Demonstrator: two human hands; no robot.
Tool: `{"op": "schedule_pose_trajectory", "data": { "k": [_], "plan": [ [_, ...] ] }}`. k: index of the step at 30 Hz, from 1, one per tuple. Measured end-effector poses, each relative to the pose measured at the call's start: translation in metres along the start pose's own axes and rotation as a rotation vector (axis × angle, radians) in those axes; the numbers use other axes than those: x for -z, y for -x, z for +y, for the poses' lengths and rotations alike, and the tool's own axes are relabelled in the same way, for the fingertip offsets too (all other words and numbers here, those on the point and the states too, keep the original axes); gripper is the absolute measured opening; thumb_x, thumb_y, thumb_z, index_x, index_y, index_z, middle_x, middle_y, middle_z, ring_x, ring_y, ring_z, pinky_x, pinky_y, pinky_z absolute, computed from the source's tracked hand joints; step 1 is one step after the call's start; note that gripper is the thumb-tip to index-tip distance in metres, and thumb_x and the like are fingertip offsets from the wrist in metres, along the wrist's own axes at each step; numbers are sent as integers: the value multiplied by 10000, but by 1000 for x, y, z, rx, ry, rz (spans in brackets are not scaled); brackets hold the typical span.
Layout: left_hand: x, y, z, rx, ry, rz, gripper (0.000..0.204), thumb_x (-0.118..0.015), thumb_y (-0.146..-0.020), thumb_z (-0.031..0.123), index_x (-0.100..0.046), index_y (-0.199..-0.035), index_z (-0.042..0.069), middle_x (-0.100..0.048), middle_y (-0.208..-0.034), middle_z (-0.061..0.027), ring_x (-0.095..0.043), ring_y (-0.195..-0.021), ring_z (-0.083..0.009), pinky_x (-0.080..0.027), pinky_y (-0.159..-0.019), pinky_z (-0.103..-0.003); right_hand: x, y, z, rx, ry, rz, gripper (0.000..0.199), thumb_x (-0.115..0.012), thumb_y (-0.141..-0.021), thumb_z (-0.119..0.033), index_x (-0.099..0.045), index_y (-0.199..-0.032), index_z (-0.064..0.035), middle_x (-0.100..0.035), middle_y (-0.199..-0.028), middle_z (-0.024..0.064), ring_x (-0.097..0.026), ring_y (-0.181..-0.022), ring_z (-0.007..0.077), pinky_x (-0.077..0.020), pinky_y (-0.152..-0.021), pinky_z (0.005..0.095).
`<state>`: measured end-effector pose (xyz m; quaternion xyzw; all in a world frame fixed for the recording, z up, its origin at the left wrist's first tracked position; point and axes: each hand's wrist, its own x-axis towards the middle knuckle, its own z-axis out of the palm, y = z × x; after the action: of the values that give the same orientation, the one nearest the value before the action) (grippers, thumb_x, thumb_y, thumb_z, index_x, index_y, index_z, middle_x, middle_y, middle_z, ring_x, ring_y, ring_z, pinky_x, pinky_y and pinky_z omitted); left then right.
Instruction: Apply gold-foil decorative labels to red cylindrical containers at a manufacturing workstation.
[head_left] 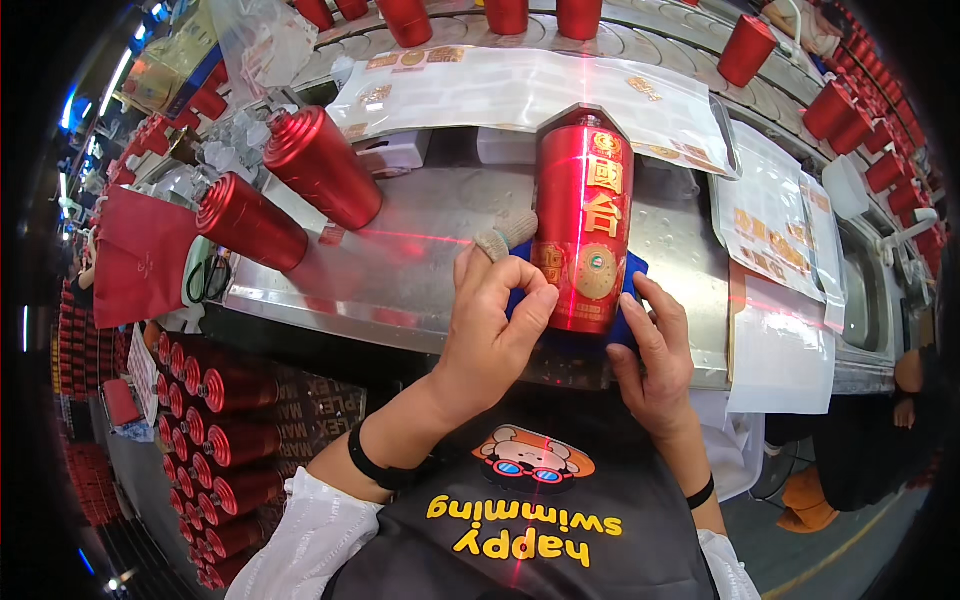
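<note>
A glossy red bottle (590, 225) with gold characters and a round gold emblem lies in front of me, its base toward me. Part of a blue support (638, 266) shows under it. My left hand (485, 325) is at the bottle's lower left side, thumb and forefinger pressed together by the gold label; whatever is between them is hidden. A beige knitted finger cover (506, 236) on another finger of that hand reaches the bottle's edge. By the lower right side, my right hand (655, 355) has its fingers apart, fingertips close to the blue support.
Two red bottles (325, 165) stand on the metal table (420, 215) at left. Clear sheets with gold stickers (770, 230) lie right and behind. A conveyor (660, 40) carries red bottles at the back. Several more bottles (235, 440) are stacked lower left. A sink (868, 290) is at right.
</note>
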<state>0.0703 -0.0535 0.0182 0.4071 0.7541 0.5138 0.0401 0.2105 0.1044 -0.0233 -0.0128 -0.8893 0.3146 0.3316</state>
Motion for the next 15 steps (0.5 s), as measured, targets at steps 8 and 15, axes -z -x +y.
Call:
{"op": "schedule_pose_trajectory", "data": {
  "k": [8, 15],
  "plan": [
    [-2, 5, -2, -143, -183, 85, 127, -606, -872, 166, -566, -873, 45, -504, -979, -165, -419, -1027, -345, -318, -928, -443, -1, 0, 1, -7, -17, 6, 506, -699, -793, -83, -548, -1274, -38, -464, -1330, 234, -488, -1168, 372, -408, -979, 436],
    [-3, 5, -9, -90, -23, 31, 132, -627, -843, 159, -560, -875, 51, -516, -965, -153, -418, -1040, -339, -319, -934, -434, -1, 0, 0, 8, -8, -2, 502, -696, -794, -77, -549, -1272, -33, -463, -1327, 239, -486, -1172, 376, -413, -975, 435]
  ]
}}
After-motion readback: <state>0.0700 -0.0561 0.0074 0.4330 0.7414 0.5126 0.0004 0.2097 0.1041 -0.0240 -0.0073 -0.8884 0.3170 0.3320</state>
